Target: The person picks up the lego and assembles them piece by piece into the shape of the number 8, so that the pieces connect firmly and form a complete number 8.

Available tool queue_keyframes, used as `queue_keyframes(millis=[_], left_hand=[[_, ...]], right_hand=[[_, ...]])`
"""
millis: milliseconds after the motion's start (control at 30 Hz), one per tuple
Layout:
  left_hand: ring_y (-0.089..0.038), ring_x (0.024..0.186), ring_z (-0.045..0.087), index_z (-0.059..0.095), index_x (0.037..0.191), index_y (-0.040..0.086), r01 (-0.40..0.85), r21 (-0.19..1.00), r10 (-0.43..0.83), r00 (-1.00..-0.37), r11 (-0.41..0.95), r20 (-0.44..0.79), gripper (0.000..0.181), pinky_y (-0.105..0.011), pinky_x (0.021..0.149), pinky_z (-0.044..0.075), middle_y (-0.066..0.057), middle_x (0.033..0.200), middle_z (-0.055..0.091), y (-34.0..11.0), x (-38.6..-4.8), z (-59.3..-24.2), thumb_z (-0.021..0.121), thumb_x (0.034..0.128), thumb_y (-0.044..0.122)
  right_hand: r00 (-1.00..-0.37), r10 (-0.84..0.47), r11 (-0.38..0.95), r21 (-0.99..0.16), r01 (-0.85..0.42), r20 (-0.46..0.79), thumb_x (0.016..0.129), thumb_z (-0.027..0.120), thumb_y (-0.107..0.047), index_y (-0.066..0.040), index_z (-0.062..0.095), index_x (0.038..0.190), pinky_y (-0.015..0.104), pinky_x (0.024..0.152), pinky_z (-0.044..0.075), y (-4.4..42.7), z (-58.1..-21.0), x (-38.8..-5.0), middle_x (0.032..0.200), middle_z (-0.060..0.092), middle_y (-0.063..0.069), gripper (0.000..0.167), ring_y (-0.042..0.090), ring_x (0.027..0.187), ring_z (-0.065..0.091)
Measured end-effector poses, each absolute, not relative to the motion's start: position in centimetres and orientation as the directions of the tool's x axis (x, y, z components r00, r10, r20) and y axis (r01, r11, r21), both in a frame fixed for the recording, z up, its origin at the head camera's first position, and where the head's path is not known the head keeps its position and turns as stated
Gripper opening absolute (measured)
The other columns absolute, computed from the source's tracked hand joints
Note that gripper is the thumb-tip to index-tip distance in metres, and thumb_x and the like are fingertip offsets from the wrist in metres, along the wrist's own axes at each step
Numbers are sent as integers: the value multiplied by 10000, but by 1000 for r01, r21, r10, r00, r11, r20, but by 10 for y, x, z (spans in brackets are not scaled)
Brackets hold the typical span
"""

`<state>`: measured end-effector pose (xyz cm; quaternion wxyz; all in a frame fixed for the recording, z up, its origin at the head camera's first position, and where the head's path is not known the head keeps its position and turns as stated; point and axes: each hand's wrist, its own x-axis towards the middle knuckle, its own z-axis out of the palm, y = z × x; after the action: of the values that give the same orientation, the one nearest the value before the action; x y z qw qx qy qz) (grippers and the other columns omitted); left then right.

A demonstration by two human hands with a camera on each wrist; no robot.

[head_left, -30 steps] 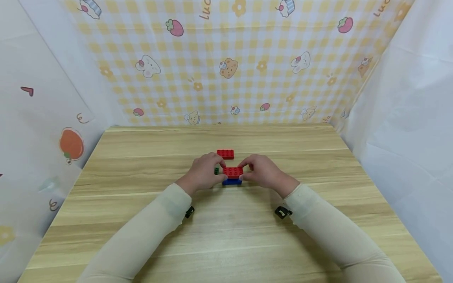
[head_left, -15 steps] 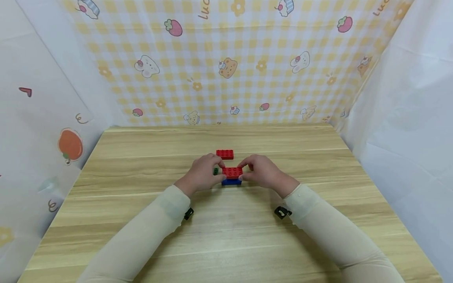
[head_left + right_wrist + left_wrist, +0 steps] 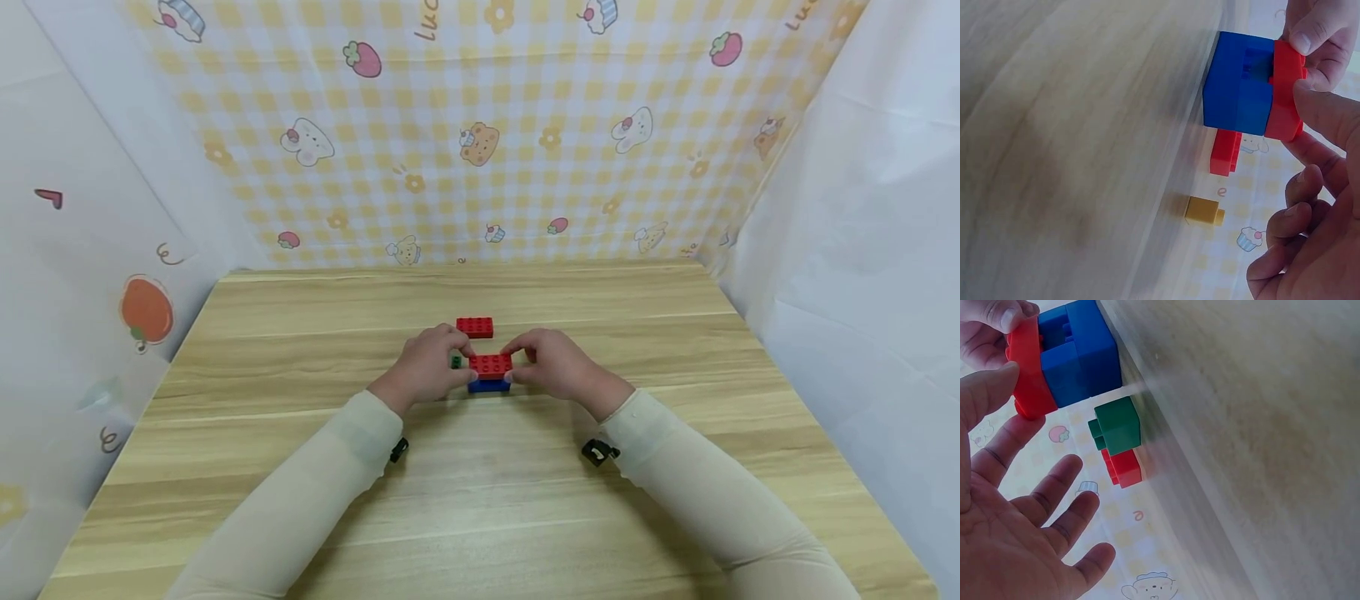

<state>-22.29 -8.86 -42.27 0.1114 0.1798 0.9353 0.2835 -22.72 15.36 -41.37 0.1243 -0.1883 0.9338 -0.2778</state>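
A red brick point(image 3: 490, 365) sits on top of blue bricks point(image 3: 489, 386) at mid-table. The left hand point(image 3: 429, 367) pinches the red brick's left end between thumb and index finger; the right hand point(image 3: 557, 365) pinches its right end. In the left wrist view the other left fingers are spread, beside the red brick point(image 3: 1032, 375) and the blue bricks point(image 3: 1082, 356). The right wrist view shows the red brick point(image 3: 1285, 94) against the blue bricks point(image 3: 1235, 87), with a gap between the blue pieces, and the other right fingers bent.
Behind the stack lies another red brick point(image 3: 475, 327). A green brick point(image 3: 456, 362) stands left of the stack, near the left hand, and shows larger in the left wrist view point(image 3: 1119, 425). The right wrist view shows a yellow brick point(image 3: 1202, 210). Patterned cloth point(image 3: 450, 192) borders the wooden table point(image 3: 480, 517).
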Motion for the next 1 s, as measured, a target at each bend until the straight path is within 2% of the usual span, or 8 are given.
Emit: queue_keyframes(millis=[367, 1000], left_hand=[[-361, 1360, 501, 707, 1130, 189, 291, 555, 411, -906, 779, -102, 231, -601, 1153, 355, -63, 1420, 581, -89, -221, -420, 766, 969, 343], [-368, 1368, 499, 710, 1160, 195, 278, 531, 400, -908, 800, -127, 255, -608, 1175, 346, -84, 1448, 561, -88, -218, -414, 776, 968, 348]], right_hand=[[-904, -414, 736, -623, -264, -106, 925, 834, -222, -130, 769, 1214, 298, 604, 395, 154, -417, -227, 714, 519, 18, 310, 167, 643, 462], [-919, -369, 697, -696, -173, -142, 946, 799, -185, -135, 752, 1204, 296, 592, 414, 153, -419, -222, 750, 527, 34, 266, 178, 666, 476]])
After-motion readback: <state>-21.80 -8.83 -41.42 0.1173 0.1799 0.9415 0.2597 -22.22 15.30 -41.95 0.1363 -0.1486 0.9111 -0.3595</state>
